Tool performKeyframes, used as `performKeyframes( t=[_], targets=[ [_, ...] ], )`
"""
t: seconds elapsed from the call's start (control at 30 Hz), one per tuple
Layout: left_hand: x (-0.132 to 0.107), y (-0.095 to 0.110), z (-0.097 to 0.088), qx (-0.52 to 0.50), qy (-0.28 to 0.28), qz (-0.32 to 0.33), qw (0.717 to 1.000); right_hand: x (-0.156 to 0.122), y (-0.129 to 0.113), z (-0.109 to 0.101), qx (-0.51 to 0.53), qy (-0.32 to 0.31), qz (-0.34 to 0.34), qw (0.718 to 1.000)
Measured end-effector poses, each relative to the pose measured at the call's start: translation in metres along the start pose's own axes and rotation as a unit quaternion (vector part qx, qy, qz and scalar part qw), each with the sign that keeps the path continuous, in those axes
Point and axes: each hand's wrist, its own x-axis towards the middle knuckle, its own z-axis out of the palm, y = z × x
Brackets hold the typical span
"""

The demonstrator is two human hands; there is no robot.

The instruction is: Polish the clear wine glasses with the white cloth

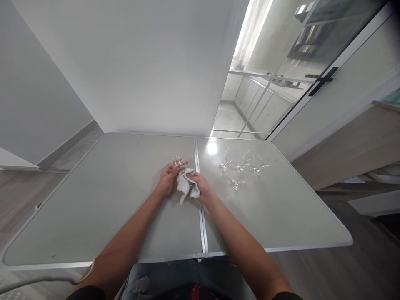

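Observation:
Over the middle of the table, my left hand [168, 177] is closed around the bowl of a clear stemmed glass [177, 161]. My right hand [200, 185] grips a white cloth [185, 185], which hangs in folds between the two hands. The cloth lies against the lower part of the glass and hides most of its stem and foot. Right of my hands, several more clear stemmed glasses [236, 184] stand in a loose group on the table.
The light grey folding table [93, 200] has a metal seam [202, 233] down its middle. A white wall [150, 75] rises behind its far edge. At the back right is a glass-paned door [265, 83] with a black handle [323, 81].

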Motion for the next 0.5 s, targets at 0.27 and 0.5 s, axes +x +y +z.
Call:
performKeyframes(
  t=[0.27,0.5],
  targets=[
    [0.001,0.001,0.001,0.006,0.042,0.058,0.997,-0.001,0.004,-0.009,-0.288,0.085,-0.152,0.942],
    [0.001,0.006,-0.001,0.016,0.084,0.095,0.992,-0.008,0.001,-0.018,-0.339,0.247,-0.244,0.875]
  ],
)
